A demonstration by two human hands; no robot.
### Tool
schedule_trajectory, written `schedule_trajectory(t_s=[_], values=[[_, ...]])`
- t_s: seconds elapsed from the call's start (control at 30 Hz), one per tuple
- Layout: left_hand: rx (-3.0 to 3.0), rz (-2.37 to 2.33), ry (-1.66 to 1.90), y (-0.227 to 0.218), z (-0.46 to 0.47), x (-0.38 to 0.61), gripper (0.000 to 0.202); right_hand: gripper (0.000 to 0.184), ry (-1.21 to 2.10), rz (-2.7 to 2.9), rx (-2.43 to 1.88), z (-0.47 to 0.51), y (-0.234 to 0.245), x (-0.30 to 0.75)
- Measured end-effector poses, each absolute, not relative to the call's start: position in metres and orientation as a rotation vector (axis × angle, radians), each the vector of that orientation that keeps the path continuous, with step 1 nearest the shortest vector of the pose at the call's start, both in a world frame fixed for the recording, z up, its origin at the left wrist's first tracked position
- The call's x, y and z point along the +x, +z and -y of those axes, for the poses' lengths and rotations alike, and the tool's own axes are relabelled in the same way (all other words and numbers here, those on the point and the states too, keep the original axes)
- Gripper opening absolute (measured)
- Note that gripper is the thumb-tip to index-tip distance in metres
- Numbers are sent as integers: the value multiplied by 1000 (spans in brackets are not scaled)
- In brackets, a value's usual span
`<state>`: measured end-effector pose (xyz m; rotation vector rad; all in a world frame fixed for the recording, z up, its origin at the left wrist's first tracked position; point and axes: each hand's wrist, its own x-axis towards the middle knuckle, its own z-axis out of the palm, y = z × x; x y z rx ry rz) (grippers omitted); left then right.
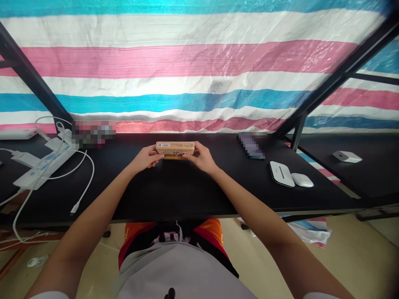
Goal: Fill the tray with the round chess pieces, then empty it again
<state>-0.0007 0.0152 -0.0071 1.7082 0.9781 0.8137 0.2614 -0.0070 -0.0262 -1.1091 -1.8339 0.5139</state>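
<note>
A small printed cardboard box point(175, 146), tan with a barcode and the number 30 on its narrow side, is held between my two hands over the black desk point(174, 195). My left hand point(146, 158) grips its left end, thumb across the front. At the right end my right hand point(202, 158) closes round it in the same way, thumb on the printed front. The far side of the box and some of the fingers behind it are hidden.
Left on the desk lies a white power strip point(46, 164) with several plugs and loose white cables point(92, 170). To the right are a phone-like blurred item point(252, 146), a flat white device point(281, 173) and a white mouse point(302, 180). Black frame bars point(336, 79) and striped sheeting stand behind.
</note>
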Motion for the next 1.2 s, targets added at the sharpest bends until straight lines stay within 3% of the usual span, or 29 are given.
schedule_trajectory(t_s=[0.17, 0.3, 0.5, 0.57, 0.67, 0.73, 0.87, 1.2], values=[[1328, -783, 813, -3, -15, 0, 44, 20, 188, 2034, -942, 6, -28, 267], [1286, -790, 890, -5, -13, 4, 40, 18, 131, 2083, -1006, 8, -29, 266], [1271, -817, 957, -6, -7, 14, 93, 31, 121, 1976, -1169, 7, -26, 266], [1257, -845, 1036, -6, -8, 15, 99, 35, 120, 1927, -1168, 5, -25, 266], [1280, -893, 1122, -8, -11, 14, 90, 35, 142, 1897, -1125, 4, -23, 267], [1306, -900, 1133, -9, -13, 12, 77, 33, 226, 1854, -1104, 5, -22, 265], [1368, -850, 1086, -12, -12, 11, 63, 49, 601, 1693, -1130, 7, -24, 259], [1256, -657, 1018, -5, -8, 14, 51, 34, 1554, 1190, -850, 7, -22, 245]])
